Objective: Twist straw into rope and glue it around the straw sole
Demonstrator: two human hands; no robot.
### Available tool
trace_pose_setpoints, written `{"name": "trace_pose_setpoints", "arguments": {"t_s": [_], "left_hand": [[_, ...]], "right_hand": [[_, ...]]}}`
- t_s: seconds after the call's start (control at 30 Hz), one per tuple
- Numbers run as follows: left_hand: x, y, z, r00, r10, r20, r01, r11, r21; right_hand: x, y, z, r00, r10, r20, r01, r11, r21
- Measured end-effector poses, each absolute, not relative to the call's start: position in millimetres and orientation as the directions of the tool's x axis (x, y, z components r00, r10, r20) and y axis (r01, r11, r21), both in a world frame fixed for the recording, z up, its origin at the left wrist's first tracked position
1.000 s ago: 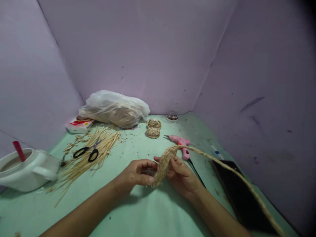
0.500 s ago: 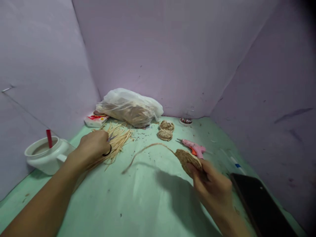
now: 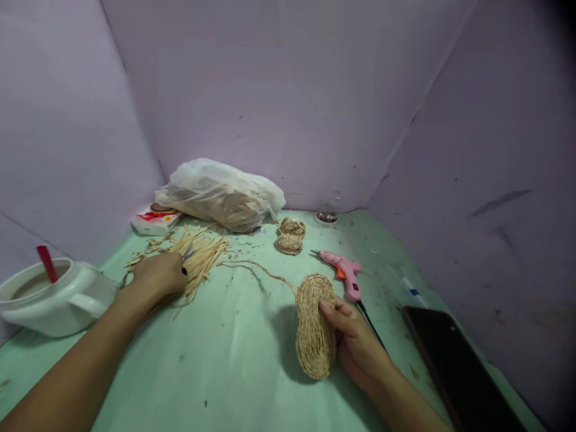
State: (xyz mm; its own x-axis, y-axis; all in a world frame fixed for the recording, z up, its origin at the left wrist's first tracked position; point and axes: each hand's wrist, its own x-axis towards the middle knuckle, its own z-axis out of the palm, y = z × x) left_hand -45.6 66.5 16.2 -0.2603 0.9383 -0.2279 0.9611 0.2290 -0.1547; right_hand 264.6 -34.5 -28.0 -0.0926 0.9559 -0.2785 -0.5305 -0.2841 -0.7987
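My right hand (image 3: 357,342) grips a sole-shaped coil of twisted straw cord (image 3: 315,327), thumb on its face and fingers behind. It stands nearly upright above the table. From its top edge a loose cord tail (image 3: 265,271) runs left to a spread of pale straw strips (image 3: 202,252). Over those strips, my left hand (image 3: 159,276) is closed on a pair of scissors (image 3: 187,253), whose metal blades and a dark handle part show beside the knuckles. Most of the left fingers are hidden from view.
A pink glue gun (image 3: 339,267) lies right of centre, near a smaller straw coil piece (image 3: 290,236). Farther back sit a plastic bag (image 3: 220,195) and a small bowl of beads (image 3: 326,217). A white pot (image 3: 67,300) stands left; a phone (image 3: 454,366) lies right.
My right hand has turned the straw piece so that its broad face shows, and moved it lower and left. The cord tail now reaches the strips. The view has shifted slightly right.
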Motion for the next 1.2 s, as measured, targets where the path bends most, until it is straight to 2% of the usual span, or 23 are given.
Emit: {"name": "trace_pose_setpoints", "arguments": {"t_s": [0.23,0.43,0.47,0.53,0.6,0.63,0.67,0.7,0.8,0.87,1.0,1.2], "left_hand": [[-53,63,31,-0.29,0.941,-0.172,0.953,0.266,-0.146],[-55,51,62,-0.307,0.951,-0.03,0.945,0.3,-0.129],[-53,48,66,-0.287,0.958,-0.022,0.955,0.284,-0.089],[-46,42,72,-0.223,0.97,-0.094,0.961,0.235,0.143],[-34,35,72,-0.096,0.96,-0.263,0.904,0.195,0.381],[-26,32,70,-0.017,0.946,-0.322,0.887,0.163,0.431],[-16,30,66,0.047,0.931,-0.363,0.899,0.119,0.422],[-6,27,62,0.077,0.929,-0.363,0.932,0.063,0.357],[25,16,46,0.12,0.963,-0.24,0.993,-0.113,0.043],[41,8,34,0.144,0.956,-0.254,0.985,-0.164,-0.057],[54,-1,16,0.239,0.94,-0.242,0.957,-0.271,-0.109],[49,7,11,0.227,0.959,-0.17,0.949,-0.257,-0.183]], "right_hand": [[264,-35,-28,-0.118,0.947,-0.298,-0.542,-0.313,-0.78],[264,-36,-29,-0.098,0.943,-0.32,-0.532,-0.321,-0.784],[264,-35,-30,-0.094,0.943,-0.318,-0.538,-0.317,-0.781],[264,-35,-30,-0.086,0.945,-0.315,-0.55,-0.309,-0.776],[264,-33,-30,-0.074,0.946,-0.316,-0.563,-0.301,-0.77],[264,-33,-30,-0.067,0.946,-0.317,-0.57,-0.297,-0.767],[264,-32,-30,-0.058,0.947,-0.315,-0.577,-0.29,-0.764],[264,-32,-30,-0.051,0.949,-0.311,-0.585,-0.281,-0.761],[264,-30,-32,-0.032,0.954,-0.297,-0.603,-0.255,-0.756],[264,-30,-33,-0.024,0.954,-0.299,-0.605,-0.252,-0.755],[264,-31,-35,-0.029,0.952,-0.306,-0.61,-0.259,-0.749],[263,-31,-36,-0.035,0.959,-0.282,-0.604,-0.245,-0.758]]}}
